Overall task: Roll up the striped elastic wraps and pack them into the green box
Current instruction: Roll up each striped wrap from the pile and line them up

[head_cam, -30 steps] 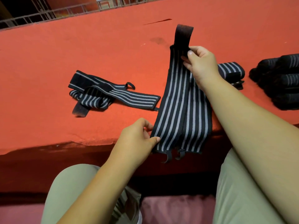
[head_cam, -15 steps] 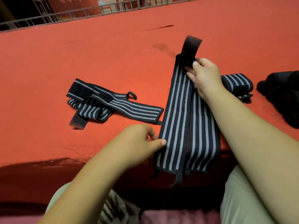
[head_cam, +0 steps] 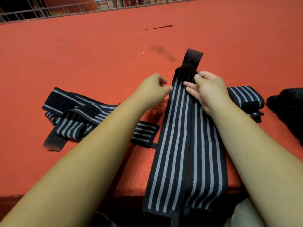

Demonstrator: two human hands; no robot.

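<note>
Striped wraps (head_cam: 180,145) lie on a red surface (head_cam: 98,54), metal railing (head_cam: 65,11) behind.

Right hand (head_cam: 208,90) pinches far end of paired striped wraps (head_cam: 177,145) on red table (head_cam: 98,54); left hand (head_cam: 150,90), fingers curled, at their left edge. Rolled wrap (head_cam: 246,97) lies right.

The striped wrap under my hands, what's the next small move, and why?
Probably fold the black tab toward you to start rolling: the striped wrap lies flat and unrolled, your right hand pinches its far end, and your left hand is at its edge.
</note>
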